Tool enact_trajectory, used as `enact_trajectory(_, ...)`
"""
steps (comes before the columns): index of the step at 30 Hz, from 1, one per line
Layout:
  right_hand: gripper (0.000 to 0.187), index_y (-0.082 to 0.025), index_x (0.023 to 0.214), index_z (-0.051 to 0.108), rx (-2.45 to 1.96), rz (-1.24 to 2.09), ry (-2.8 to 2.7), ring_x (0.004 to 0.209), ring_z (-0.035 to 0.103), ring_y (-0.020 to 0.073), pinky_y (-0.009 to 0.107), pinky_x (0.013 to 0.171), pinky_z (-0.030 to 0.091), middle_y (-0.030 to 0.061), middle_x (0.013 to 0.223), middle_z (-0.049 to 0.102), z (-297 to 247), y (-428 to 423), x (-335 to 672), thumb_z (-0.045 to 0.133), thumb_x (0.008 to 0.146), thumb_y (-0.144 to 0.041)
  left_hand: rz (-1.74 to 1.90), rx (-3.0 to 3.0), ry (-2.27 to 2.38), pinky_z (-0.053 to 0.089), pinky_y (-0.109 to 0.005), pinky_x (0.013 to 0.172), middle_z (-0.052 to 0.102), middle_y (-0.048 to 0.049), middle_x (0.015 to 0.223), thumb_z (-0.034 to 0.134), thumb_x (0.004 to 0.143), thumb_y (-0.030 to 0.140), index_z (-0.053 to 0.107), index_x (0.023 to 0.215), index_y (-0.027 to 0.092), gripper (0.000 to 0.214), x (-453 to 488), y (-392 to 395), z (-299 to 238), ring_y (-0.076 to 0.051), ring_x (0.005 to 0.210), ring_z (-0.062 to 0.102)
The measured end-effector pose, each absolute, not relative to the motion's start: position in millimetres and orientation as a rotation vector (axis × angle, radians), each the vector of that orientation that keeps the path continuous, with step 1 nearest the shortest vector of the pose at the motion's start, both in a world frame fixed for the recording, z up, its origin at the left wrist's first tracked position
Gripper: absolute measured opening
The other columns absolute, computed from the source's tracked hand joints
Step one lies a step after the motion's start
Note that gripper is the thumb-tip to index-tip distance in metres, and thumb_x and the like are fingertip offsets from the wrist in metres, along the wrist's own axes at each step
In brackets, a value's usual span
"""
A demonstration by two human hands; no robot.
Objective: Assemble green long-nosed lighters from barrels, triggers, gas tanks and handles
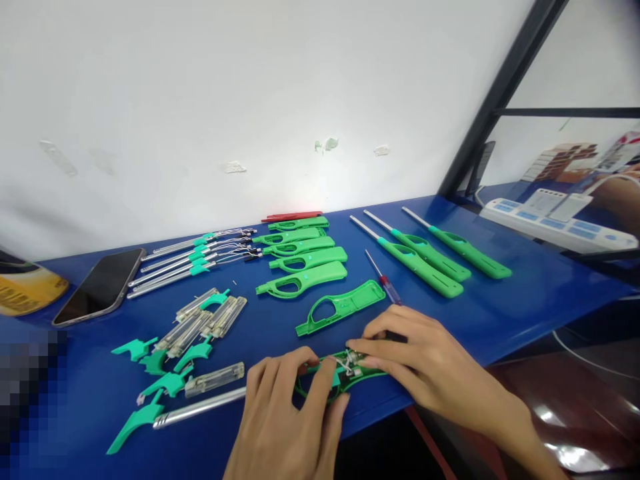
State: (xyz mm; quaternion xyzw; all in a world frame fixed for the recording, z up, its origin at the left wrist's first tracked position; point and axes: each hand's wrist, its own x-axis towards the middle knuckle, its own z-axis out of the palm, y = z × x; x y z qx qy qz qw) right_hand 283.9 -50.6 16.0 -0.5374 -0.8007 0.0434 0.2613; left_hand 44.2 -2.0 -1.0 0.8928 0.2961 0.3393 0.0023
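Near the table's front edge lies an opened green lighter handle half [370, 373], with white wires and small parts inside. A metal lighter tube [200, 407] runs left from it. My left hand [290, 413] is closed over the front end of the handle, fingers pressing on the housing around the trigger opening. Thumb and fingertips of my right hand [420, 353] pinch at the small parts in the handle's rear. Just behind lies a loose green handle half [345, 307], its hollow side up. A screwdriver [384, 280] rests behind my right hand.
Assembled green lighters [420, 267] lie at right, and several handle shells [305, 280] at centre. Metal tubes with wires [175, 270], clear fuel tanks [215, 380] and teal triggers [137, 423] lie left, near a phone [103, 287]. A power strip [560, 223] sits beyond the black frame.
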Motion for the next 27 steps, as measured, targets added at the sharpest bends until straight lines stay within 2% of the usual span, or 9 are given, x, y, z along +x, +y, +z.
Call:
enact_trajectory(12, 0.021, -0.026, 0.119, 0.074, -1.415, 0.203, -2.132, 0.095, 0.064, 0.0189, 0.036, 0.086, 0.048, 0.002, 0.11, 0.073, 14.9, -51.1, 284.2, 0.055, 0.111, -0.028, 0.985, 2.909, 0.866, 0.048, -0.041, 0.086, 0.068, -0.0081, 0.109, 0.061, 0.103, 0.023, 0.065, 0.125, 0.022, 0.023, 34.8, 5.5, -0.9, -0.024, 0.096, 0.066)
enact_trajectory(21, 0.02, -0.026, 0.118, 0.073, -1.355, 0.187, -2.146, 0.097, 0.065, 0.0178, 0.036, 0.088, 0.046, 0.0015, 0.114, 0.074, 13.2, -49.4, 285.2, 0.054, 0.111, -0.022, 0.922, 2.929, 0.8, 0.05, -0.039, 0.079, 0.061, -0.0096, 0.109, 0.061, 0.102, 0.02, 0.065, 0.128, 0.02, 0.026, 35.7, 7.4, -3.6, -0.024, 0.093, 0.062)
enact_trajectory(27, 0.019, -0.026, 0.121, 0.072, -1.333, 0.178, -2.14, 0.096, 0.064, 0.0173, 0.036, 0.085, 0.046, 0.0013, 0.114, 0.073, 10.7, -50.8, 286.3, 0.056, 0.11, -0.022, 0.883, 2.936, 0.805, 0.053, -0.039, 0.079, 0.058, -0.0105, 0.111, 0.06, 0.103, 0.021, 0.064, 0.134, 0.021, 0.031, 35.5, 6.5, -3.1, -0.025, 0.096, 0.061)
